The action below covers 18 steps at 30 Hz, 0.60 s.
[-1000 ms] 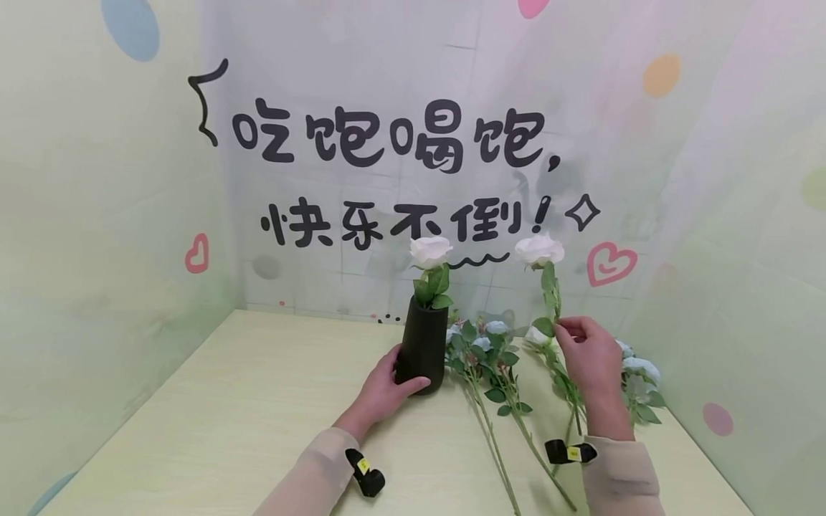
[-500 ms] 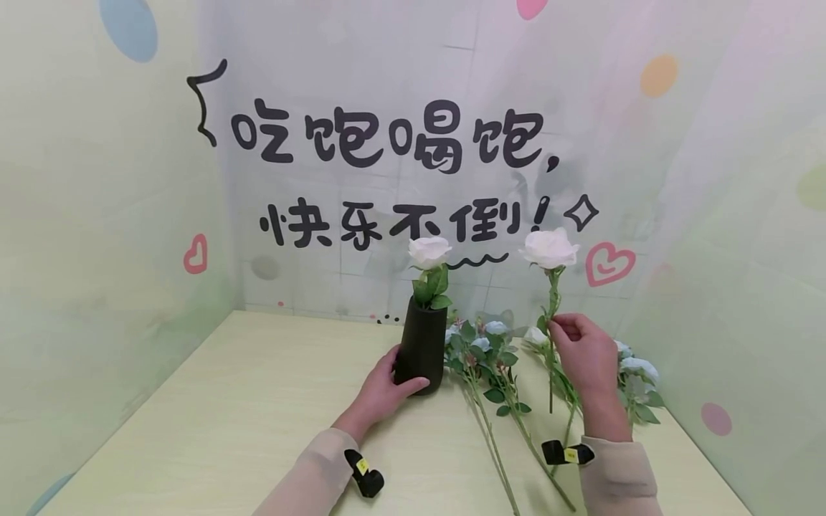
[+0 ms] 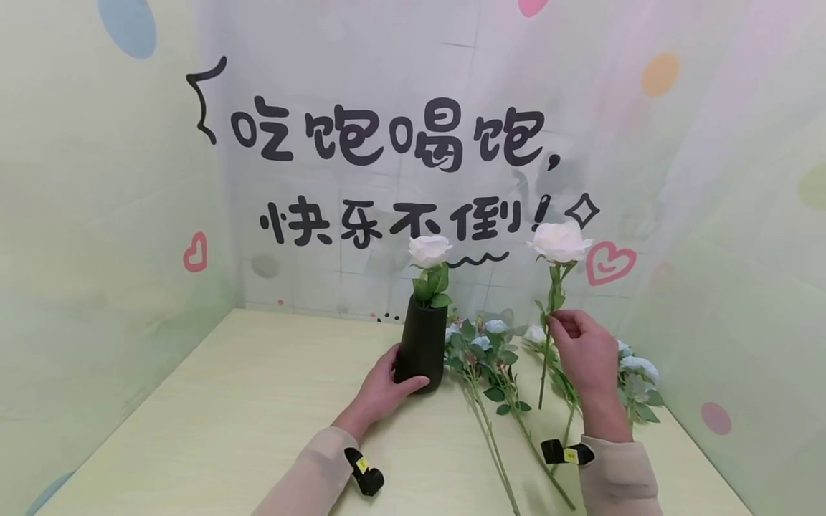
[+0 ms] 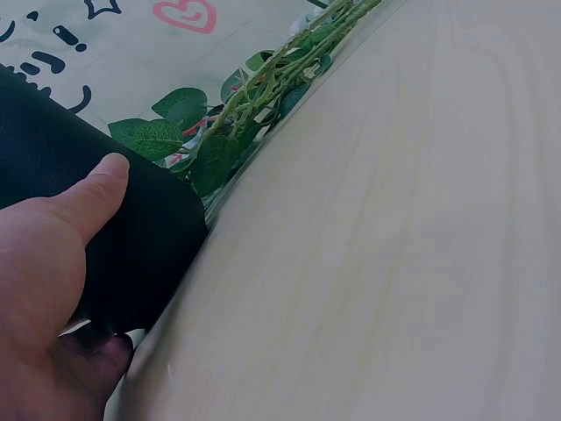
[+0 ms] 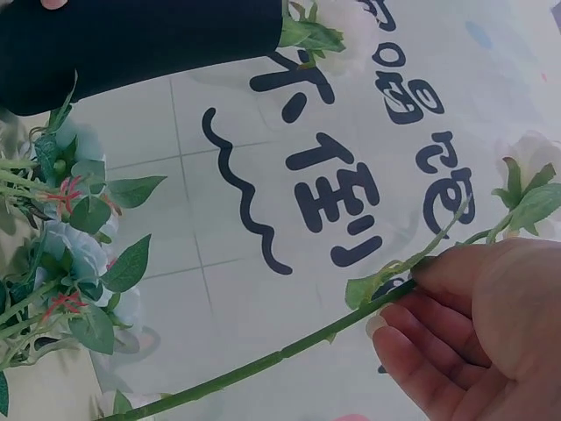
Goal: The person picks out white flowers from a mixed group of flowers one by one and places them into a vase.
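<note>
My left hand [image 3: 379, 395] holds a black vase [image 3: 422, 345] low on its body, thumb across the front, as the left wrist view also shows. The vase stands on the table, tilted slightly. A white rose [image 3: 429, 251] with green leaves rises from its mouth; the rest of that stem is hidden inside. To the right, my right hand [image 3: 589, 356] pinches a second white rose [image 3: 558, 242] by its green stem [image 5: 254, 361], between thumb and fingertips. This rose is held nearly upright above the table, its bare stem end hanging below the hand.
Pale blue flower sprays [image 3: 481, 342] lie right of the vase, their long stems [image 3: 493, 451] pointing towards me. Another white rose [image 3: 535, 335] and more blue flowers [image 3: 640, 371] lie around the right hand. A printed backdrop [image 3: 310, 279] stands behind the table [image 3: 258, 401].
The rose in my right hand has risen slightly and shifted right at its bloom, and its stem end has swung left, free of the lying flowers. My left hand and the vase have stayed put.
</note>
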Motion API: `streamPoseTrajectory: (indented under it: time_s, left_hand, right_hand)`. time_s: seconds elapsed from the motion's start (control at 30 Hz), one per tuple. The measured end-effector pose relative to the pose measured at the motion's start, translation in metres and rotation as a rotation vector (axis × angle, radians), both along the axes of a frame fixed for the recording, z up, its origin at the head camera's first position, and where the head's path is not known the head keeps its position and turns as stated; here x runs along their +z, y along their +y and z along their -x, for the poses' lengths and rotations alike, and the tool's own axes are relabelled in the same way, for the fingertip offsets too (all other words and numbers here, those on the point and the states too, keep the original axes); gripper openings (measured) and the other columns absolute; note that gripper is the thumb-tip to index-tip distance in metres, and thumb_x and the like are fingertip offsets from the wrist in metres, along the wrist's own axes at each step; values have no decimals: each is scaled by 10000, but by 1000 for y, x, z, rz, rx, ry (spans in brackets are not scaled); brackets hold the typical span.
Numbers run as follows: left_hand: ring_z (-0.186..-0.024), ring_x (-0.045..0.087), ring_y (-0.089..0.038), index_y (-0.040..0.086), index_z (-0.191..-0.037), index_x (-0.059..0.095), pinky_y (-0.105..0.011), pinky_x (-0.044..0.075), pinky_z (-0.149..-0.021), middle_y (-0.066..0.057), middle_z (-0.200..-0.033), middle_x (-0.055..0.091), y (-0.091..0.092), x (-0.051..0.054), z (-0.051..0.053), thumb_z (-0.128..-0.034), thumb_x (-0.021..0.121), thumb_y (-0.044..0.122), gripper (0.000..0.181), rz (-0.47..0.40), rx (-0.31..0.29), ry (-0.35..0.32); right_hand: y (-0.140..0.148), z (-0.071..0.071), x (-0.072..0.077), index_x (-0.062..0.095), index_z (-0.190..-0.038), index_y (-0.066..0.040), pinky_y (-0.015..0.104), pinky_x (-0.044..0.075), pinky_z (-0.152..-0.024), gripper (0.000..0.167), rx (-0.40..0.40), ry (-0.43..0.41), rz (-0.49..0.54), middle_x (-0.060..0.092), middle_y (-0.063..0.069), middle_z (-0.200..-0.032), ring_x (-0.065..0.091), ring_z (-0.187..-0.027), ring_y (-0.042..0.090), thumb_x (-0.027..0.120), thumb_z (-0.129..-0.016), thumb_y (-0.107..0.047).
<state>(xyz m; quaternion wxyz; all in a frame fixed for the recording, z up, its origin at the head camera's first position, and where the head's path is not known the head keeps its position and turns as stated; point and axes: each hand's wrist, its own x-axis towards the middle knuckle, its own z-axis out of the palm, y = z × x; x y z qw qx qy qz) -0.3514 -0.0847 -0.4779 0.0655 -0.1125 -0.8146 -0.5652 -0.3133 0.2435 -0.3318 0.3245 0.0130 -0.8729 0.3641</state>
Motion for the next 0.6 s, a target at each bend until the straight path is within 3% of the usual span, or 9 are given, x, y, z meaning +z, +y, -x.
streamPoseTrajectory:
  time_s: [0.13, 0.37, 0.6]
  left_hand:
    - [-1521, 514, -453, 31, -1672, 396, -642, 433, -1246, -246, -1647, 503, 0, 1, 0, -969, 862, 384, 915, -2, 3, -2]
    - [-1521, 513, -453, 25, -1676, 386, -647, 434, -1243, -249, -1650, 499, 0, 1, 0, -966, 865, 383, 928, 6, 4, -5]
    - [-1517, 517, -454, 20, -1671, 393, -645, 433, -1245, -252, -1645, 505, 0, 0, 0, -967, 863, 379, 920, 14, 3, 1]
  right_hand:
    - [-2, -5, 4, 809, -1156, -28, 141, 485, -666, 220, 18, 26, 22, 810, 182, -1007, 665, -813, 87, 734, -1066, -215]
    - [-7, -11, 12, 794, -1142, 0, 54, 465, -643, 213, 27, 80, 53, 814, 224, -1034, 551, -728, -170, 731, -1065, -188]
    - [-11, -18, 16, 792, -1203, 4, 30, 467, -679, 242, 33, 115, 90, 815, 234, -1070, 537, -747, -239, 731, -1066, -187]
